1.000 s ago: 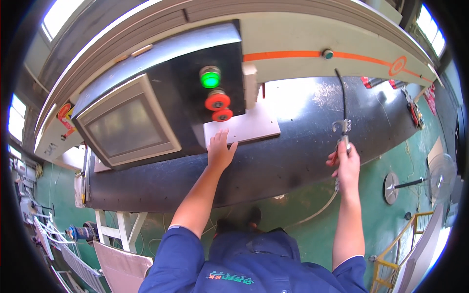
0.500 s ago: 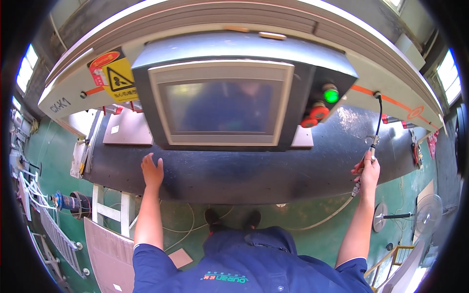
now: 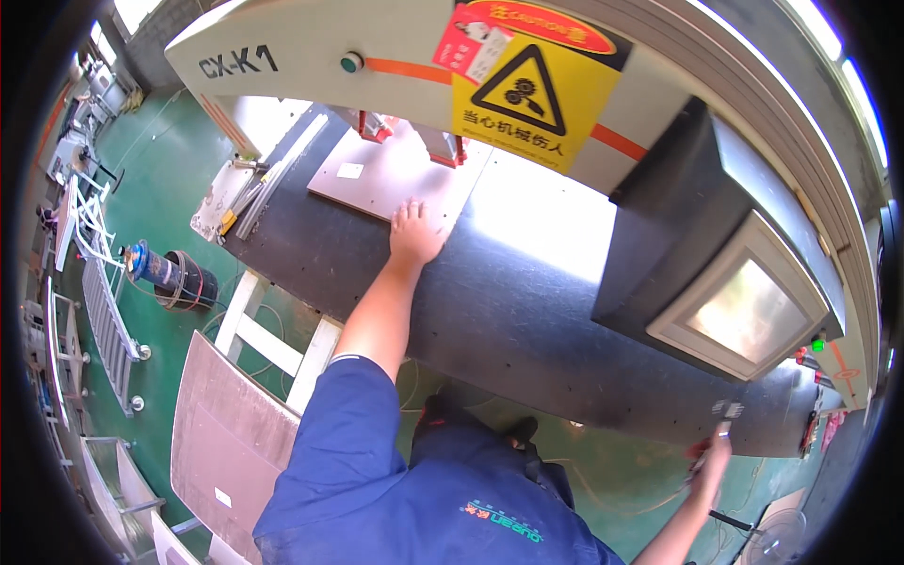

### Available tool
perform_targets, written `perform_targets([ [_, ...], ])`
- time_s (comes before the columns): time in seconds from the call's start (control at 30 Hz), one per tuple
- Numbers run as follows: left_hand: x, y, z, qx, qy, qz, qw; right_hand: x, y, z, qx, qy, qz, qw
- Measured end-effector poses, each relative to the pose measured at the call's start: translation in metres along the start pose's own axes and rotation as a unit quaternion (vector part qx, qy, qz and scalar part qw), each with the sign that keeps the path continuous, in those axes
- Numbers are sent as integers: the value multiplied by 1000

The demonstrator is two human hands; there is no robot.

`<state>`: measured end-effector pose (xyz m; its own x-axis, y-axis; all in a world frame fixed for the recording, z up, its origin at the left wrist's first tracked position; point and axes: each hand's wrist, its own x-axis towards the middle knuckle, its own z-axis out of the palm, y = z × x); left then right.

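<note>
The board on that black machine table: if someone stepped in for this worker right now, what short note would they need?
Left hand: flat, palm down, on the near edge of the pale board.
Board: lies on the black table, its far end under the red clamps below the cream housing.
Right hand: far right at the table edge, closed around a blurred air tool.
Done: board is on the table.
Left: cannot tell whether it is fully positioned. More boards lean by the white frame.

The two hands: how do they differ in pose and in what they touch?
The left hand lies flat with fingers spread at the edge of a pale board on the dark table; the right hand is closed around a blurred tool. The left arm reaches forward, the right stays low at the table's near edge. Both are bare.
</note>
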<state>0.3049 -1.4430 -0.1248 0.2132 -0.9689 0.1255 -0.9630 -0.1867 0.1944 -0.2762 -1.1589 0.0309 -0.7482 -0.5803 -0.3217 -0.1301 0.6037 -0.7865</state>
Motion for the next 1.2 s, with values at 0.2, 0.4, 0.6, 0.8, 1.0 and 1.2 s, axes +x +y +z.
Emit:
perform_targets([
  [0.2, -45, -3, 5, 0, 99, 77, 992, -116, -6, 140, -170, -329, -18, 929],
  [0.4, -167, 5, -32, -64, 17, 97, 993, -125, 0, 212, -250, -328, -161, 897],
  [0.6, -271, 2, -65, -201, -5, -110, 973, -118, -4, 198, -175, -331, -42, 926],
  [0.8, -273, -2, -38, -745, -131, -458, 467, -119, 1, 194, -117, -393, -13, 912],
  [1.0, -277, 36, -40, -738, 77, -406, 534, -97, 27, 175, -65, -463, -46, 883],
  [1.2, -282, 75, -110, -774, 140, -329, 522, -74, 28, 136, -101, -511, -61, 851],
])
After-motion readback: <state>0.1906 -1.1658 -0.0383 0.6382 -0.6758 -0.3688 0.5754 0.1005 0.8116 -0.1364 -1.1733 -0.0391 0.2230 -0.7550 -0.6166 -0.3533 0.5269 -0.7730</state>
